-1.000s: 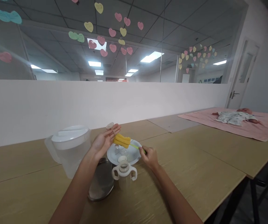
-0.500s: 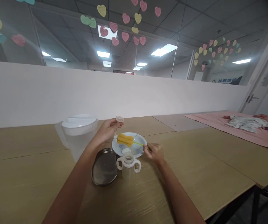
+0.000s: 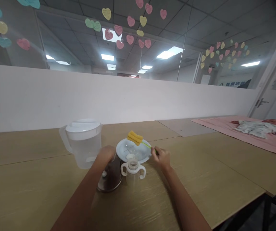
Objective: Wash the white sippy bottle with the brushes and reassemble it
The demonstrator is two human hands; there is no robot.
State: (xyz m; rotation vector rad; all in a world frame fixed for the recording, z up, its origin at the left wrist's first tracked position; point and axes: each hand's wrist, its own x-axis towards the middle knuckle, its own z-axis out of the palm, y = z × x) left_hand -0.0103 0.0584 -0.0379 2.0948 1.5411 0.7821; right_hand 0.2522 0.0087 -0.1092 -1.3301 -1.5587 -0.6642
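Where the stem (image 3: 146, 145) ends, yellow sponge (image 3: 134, 138) bulges.

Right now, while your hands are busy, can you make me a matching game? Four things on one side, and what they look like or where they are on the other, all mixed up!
Things:
1. sponge brush
2. pitcher
3. bottle
4. cloth

Clues:
A. pink, spread out flat
B. two white handles, open top
C. yellow end, held in the right hand
D. white lid on top

Right pairs: 1-C, 2-D, 3-B, 4-A
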